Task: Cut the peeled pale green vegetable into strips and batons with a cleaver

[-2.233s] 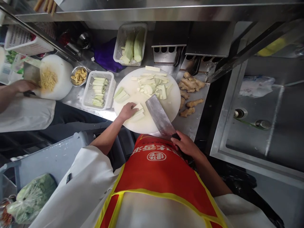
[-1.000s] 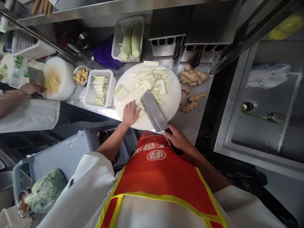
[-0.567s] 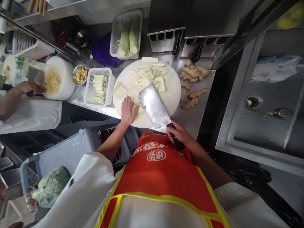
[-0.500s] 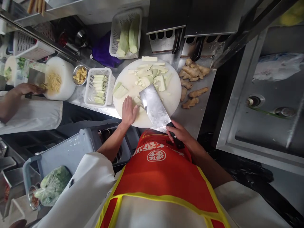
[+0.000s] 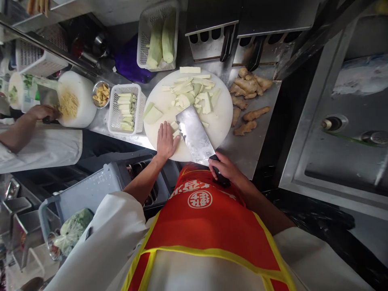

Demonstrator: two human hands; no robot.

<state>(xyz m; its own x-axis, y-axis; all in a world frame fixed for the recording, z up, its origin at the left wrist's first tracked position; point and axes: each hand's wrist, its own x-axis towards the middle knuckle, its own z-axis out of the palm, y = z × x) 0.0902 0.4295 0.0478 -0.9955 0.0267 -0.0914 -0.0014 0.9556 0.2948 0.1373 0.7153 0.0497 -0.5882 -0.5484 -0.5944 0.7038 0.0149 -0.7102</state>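
My left hand [image 5: 166, 141] lies palm down with fingers stretched out on the round white cutting board [image 5: 222, 125], close to small pale green vegetable pieces [image 5: 175, 126]. In my right hand [image 5: 224, 166] is the black handle of a cleaver [image 5: 195, 135]. Its broad blade lies tilted nearly flat over the board, pointing away from me, just right of my left hand. Beyond the blade spreads a pile of cut vegetable sticks and chunks [image 5: 186, 95]. A larger flat piece [image 5: 154, 114] rests at the board's left side. Whatever lies beneath the blade is hidden.
Left of the board stands a white basket [image 5: 140, 115] of cut sticks; behind is another basket [image 5: 141, 52] with peeled whole vegetables. Ginger roots [image 5: 247, 89] lie on the right. A co-worker's hand [image 5: 45, 112] holds a cleaver at another board [image 5: 87, 111]. A metal sink [image 5: 291, 169] stands right.
My left hand has shifted slightly to the right, nearer the small pieces and the blade. The cleaver has moved a little left and away from me. The view has shifted slightly.
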